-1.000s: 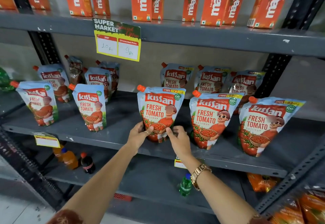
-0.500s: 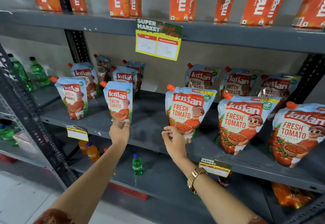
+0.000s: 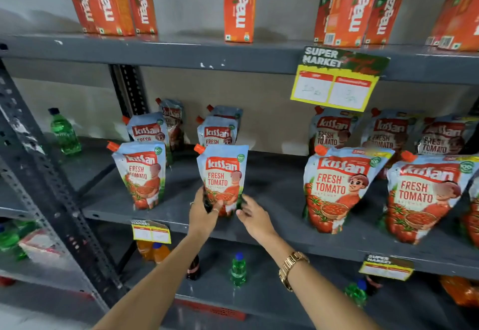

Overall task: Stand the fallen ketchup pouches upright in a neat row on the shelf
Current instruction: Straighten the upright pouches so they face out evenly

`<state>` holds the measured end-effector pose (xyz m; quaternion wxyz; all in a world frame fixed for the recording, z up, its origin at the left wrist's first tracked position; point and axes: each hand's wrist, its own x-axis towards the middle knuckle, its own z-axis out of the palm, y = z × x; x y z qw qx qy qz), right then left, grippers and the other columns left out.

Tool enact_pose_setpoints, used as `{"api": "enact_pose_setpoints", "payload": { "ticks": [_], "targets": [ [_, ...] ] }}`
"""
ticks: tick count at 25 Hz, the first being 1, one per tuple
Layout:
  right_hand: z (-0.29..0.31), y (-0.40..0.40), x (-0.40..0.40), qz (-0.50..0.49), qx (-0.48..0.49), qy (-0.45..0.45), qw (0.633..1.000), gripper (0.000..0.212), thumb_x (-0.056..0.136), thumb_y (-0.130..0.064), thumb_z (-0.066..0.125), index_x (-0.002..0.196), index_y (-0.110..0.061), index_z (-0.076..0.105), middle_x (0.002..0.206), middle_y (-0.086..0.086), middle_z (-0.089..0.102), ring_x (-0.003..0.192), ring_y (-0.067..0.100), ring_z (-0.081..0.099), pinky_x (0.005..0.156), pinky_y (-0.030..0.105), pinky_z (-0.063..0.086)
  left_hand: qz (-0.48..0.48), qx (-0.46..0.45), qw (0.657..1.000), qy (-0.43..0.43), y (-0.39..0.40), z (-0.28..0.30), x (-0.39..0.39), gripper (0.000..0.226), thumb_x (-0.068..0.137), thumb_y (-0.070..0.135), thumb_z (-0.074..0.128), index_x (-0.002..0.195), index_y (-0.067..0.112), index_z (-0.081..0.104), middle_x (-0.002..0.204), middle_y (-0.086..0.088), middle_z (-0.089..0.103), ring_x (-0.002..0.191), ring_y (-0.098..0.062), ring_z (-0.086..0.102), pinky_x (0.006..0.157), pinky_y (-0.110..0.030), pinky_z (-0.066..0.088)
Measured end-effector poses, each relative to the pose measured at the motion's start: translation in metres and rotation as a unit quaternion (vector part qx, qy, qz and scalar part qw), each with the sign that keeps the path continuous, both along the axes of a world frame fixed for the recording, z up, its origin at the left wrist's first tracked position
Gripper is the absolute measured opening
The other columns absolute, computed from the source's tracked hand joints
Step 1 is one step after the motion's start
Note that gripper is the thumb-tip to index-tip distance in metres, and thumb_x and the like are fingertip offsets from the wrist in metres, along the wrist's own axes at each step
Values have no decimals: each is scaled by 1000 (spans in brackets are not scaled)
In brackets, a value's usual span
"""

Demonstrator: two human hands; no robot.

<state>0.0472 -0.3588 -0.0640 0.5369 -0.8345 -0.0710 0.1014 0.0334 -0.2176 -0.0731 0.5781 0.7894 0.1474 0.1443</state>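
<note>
A blue-and-red ketchup pouch [image 3: 223, 174] stands upright near the front of the grey middle shelf [image 3: 274, 192]. My left hand [image 3: 203, 213] grips its lower left corner. My right hand [image 3: 252, 214] pinches its lower right corner with the fingertips. Another pouch [image 3: 141, 174] stands upright to the left, and two larger ones [image 3: 339, 187] [image 3: 425, 194] stand to the right. More pouches [image 3: 219, 132] [image 3: 147, 130] [image 3: 331, 132] stand behind them along the back wall.
Orange juice cartons [image 3: 239, 5] line the top shelf. A yellow price tag [image 3: 337, 83] hangs from its edge. A green bottle [image 3: 64, 132] stands at the far left. Small bottles [image 3: 238, 270] sit on the lower shelf. A perforated steel upright [image 3: 46, 182] runs down the left.
My view has swung left. My left hand has stayed on the smaller pouch; my right hand left the large pouch and came to this pouch's lower right corner.
</note>
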Motion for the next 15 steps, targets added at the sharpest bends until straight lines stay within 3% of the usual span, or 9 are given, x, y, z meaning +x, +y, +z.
{"api": "enact_pose_setpoints", "payload": {
  "ticks": [5,9,15],
  "targets": [
    [3,29,2,-47,8,1,999,50,90,-11,56,137,-12,41,135,13,55,118,20,57,95,23,42,-18,24,999,-14,27,-1,6,58,85,10,62,137,5,37,134,-17,54,124,-29,51,103,-39,42],
    [1,48,0,-54,-4,-7,999,46,89,-11,56,134,-12,45,131,12,58,114,19,58,94,24,44,-53,42,998,-3,55,1,5,58,86,9,61,137,4,35,134,-16,54,125,-29,50,98,-32,40],
    [1,62,-1,-60,-35,-24,997,43,89,-10,56,132,-12,48,128,11,61,111,19,60,91,23,45,-67,59,996,6,71,0,7,59,86,11,62,136,6,33,133,-15,54,124,-29,51,103,-40,42]
  ]
}}
